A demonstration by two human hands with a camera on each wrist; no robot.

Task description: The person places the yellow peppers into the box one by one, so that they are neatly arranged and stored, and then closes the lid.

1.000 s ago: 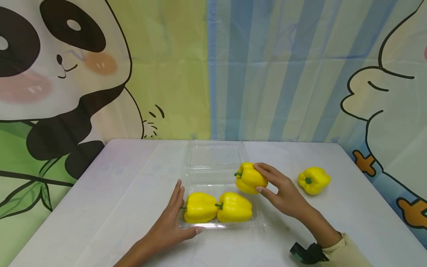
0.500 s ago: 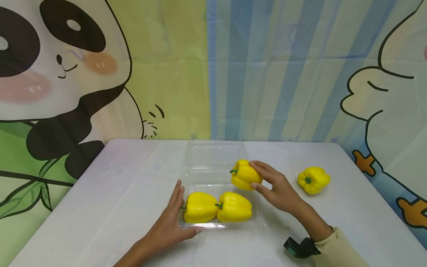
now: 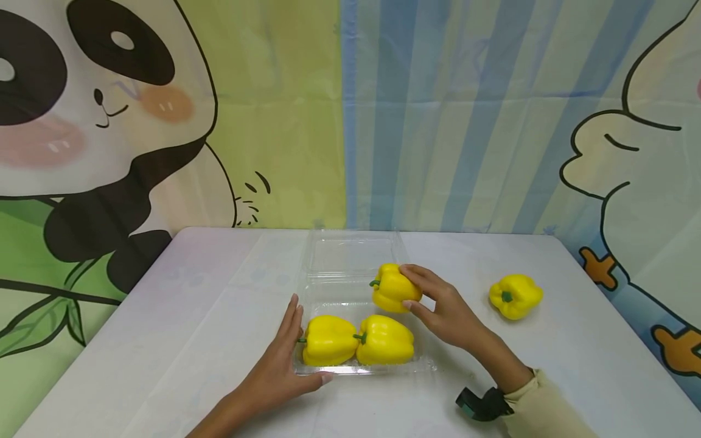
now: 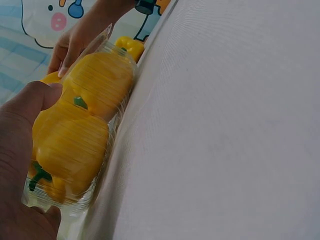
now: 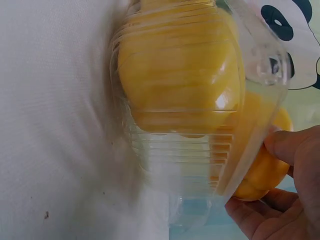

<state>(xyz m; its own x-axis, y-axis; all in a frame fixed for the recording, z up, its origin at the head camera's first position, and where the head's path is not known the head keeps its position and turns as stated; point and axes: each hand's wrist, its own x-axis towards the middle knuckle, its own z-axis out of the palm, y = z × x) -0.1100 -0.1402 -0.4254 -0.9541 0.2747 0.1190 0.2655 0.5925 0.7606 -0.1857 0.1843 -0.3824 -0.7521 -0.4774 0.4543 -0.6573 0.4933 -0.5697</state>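
Observation:
A clear plastic clamshell container (image 3: 328, 298) stands with its lid (image 3: 353, 254) folded back. Side by side along its front lie two yellow bell peppers, a left one (image 3: 330, 342) and a right one (image 3: 386, 340). My right hand (image 3: 451, 310) pinches a third yellow bell pepper (image 3: 391, 289) between thumb and fingers, over the back right of the container, its green stem pointing left. At the container's front left corner rests my left hand (image 3: 276, 365), fingers straight along the side and thumb (image 4: 46, 96) at the front edge. In the right wrist view, the container wall partly covers the held pepper (image 5: 262, 172).
Another yellow bell pepper (image 3: 516, 296) sits on the white-covered table (image 3: 181, 340), right of the container. A black wrist camera (image 3: 484, 404) is worn at the right sleeve. Behind the table hangs a printed cloth backdrop (image 3: 285, 121) with a panda.
My right hand has carried the pinched bell pepper leftward, from beyond the container's right edge to over its back part. The left hand and the other peppers have stayed in place.

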